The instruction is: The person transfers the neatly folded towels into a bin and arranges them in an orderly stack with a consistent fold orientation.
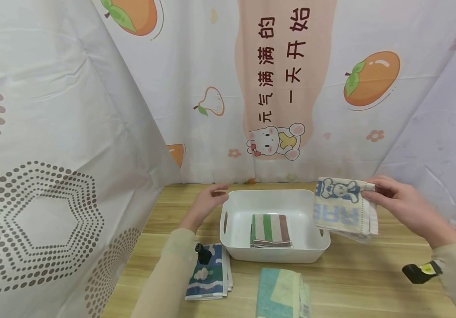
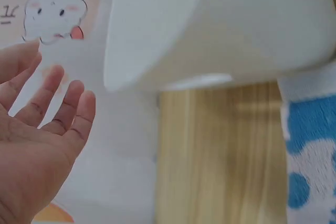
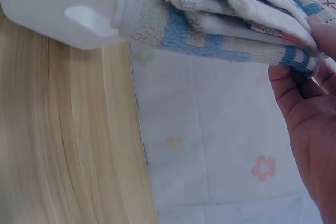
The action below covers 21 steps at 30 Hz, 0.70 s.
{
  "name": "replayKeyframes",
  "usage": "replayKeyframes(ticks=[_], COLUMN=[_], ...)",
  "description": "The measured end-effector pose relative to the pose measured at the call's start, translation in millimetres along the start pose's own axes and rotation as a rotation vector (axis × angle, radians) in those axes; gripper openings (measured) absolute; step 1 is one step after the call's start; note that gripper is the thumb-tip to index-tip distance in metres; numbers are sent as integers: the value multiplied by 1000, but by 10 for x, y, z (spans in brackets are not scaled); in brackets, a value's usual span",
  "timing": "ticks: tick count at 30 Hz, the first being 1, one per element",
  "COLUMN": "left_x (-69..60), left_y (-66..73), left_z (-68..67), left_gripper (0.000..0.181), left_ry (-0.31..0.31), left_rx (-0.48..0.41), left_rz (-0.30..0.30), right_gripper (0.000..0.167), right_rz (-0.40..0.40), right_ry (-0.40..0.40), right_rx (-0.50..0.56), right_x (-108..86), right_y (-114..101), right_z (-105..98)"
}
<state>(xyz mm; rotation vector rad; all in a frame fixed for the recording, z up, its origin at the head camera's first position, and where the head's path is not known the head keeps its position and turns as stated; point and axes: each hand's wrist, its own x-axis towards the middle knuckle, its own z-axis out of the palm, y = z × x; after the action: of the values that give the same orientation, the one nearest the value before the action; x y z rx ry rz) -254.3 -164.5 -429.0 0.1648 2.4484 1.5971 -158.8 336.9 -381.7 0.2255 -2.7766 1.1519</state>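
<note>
A wood-grain table is backed by a white curtain printed with orange fruit and 2 columns of writing. Above the table, at the right end of the basket, the bear towel is held up, folded in layers. It is pinched at its right edge between the thumb and fingers of the right hand; whether the rim is touched by it cannot be told. Inside the basket, 1 striped towel is laid folded on the floor. By the basket's left end the left hand is held with its fingers loosely extended, and nothing is gripped by it. On the table, 2 more folded towels are seen: the blue towel by the front left corner, the teal towel in front, partly cut off below.

The step in hand is judged to be the carrying of the bear towel beside the basket. If it is to be set beside the striped towel, a leftward shift over the rim, a level lowering and a gentle release are called for, so that the folds are kept together.
</note>
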Motion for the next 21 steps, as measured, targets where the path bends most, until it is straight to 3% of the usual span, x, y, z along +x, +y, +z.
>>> replayKeyframes(ticks=[4, 11, 15, 21], left_x=[-15, -23, -2, 14], left_y=[143, 340, 388, 428], left_z=[94, 300, 409, 529], left_gripper=[38, 43, 44, 45], left_ry=[-44, -161, -213, -264], left_rx=[-16, -22, -41, -133], left_rz=[53, 149, 176, 218], right_gripper=[24, 16, 17, 16], right_rz=[-62, -104, -163, -215], right_ry=[-2, 16, -31, -50], right_rx=[69, 82, 208, 267], right_x=[54, 122, 160, 187], right_y=[-73, -183, -218, -269], right_z=[82, 209, 290, 365])
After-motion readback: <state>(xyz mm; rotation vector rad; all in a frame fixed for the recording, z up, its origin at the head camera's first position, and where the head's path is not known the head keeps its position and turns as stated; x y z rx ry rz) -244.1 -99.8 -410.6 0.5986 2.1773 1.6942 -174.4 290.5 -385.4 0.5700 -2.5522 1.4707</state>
